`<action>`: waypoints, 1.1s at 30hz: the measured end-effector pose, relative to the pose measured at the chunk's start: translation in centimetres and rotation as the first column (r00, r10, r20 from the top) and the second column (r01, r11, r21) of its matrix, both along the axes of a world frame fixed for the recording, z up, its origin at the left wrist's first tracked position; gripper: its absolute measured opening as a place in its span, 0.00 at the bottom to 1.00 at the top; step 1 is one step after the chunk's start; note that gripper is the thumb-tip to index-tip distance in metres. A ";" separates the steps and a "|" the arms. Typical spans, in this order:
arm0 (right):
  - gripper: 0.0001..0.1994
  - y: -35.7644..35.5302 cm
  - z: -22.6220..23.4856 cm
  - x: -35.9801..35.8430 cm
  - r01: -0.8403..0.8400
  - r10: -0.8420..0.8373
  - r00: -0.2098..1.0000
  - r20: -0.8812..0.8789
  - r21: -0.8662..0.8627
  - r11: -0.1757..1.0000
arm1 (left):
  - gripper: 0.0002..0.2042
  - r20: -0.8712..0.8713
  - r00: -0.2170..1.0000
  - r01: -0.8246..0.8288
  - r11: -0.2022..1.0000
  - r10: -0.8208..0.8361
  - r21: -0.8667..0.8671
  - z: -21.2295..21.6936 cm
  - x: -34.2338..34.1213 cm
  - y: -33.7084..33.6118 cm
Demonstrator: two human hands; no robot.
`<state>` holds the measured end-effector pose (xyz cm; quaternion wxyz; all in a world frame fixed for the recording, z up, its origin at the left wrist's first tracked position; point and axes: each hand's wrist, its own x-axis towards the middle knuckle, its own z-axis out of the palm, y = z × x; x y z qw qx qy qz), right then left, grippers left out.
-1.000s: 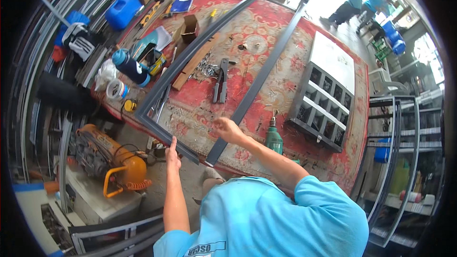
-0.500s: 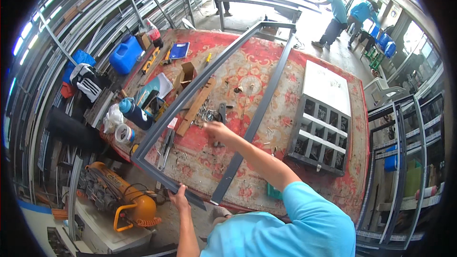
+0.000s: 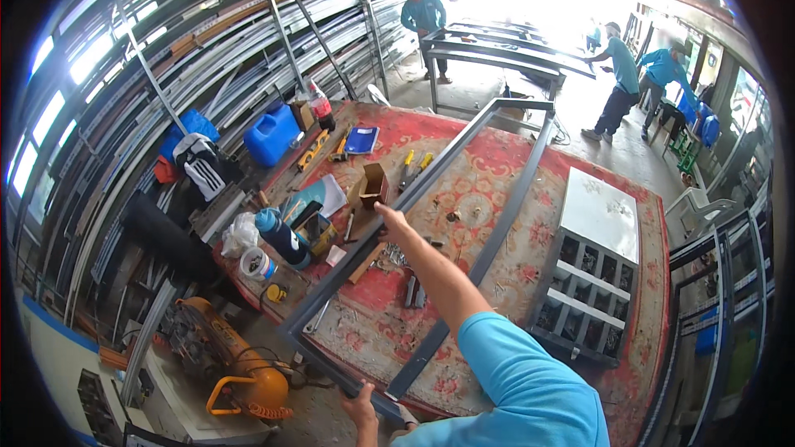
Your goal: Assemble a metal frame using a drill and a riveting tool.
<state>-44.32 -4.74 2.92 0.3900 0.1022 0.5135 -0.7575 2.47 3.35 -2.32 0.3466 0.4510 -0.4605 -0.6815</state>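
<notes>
A long dark grey metal frame lies slanted over a worn red patterned carpet. My left hand is closed on the short bar at its near end. On the long left bar, about midway, my right hand is closed, its fingertips partly hidden by the bar. Just beyond that hand sits an open cardboard box. Between the long bars, below my right forearm, lie a small heap of metal hardware and a dark clamp-like tool. A wooden strip runs partly under the left bar.
On the right stands a compartment tray with a white panel behind it. A blue bottle, white tub and blue jerrycan line the left. An orange compressor sits lower left. Several people work beyond the table.
My right hand has gone from above the hardware to the long left bar and closed on it. The frame has shifted rightward over the table, covering part of the wooden strip. The view has moved too.
</notes>
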 end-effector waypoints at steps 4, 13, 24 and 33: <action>0.40 0.7 -1.7 -0.7 0.116 -0.065 0.987 -0.148 0.369 0.922 | 0.30 0.024 1.000 0.004 0.998 -0.005 0.057 0.4 -0.6 2.6; 0.40 0.7 -4.2 -1.4 0.249 -0.171 0.966 -0.193 0.531 0.810 | 0.30 0.198 0.980 0.024 0.999 -0.029 0.031 -0.1 0.4 3.6; 0.44 5.9 4.1 2.4 0.330 -0.286 0.805 -0.520 -0.008 0.944 | 0.24 0.119 0.900 0.434 0.844 -0.419 -0.315 -1.4 2.9 3.2; 0.31 10.7 11.6 7.1 0.285 -0.431 0.769 -0.472 -0.350 0.892 | 0.37 0.072 0.812 0.578 0.783 -0.579 -0.228 -0.1 4.9 -1.5</action>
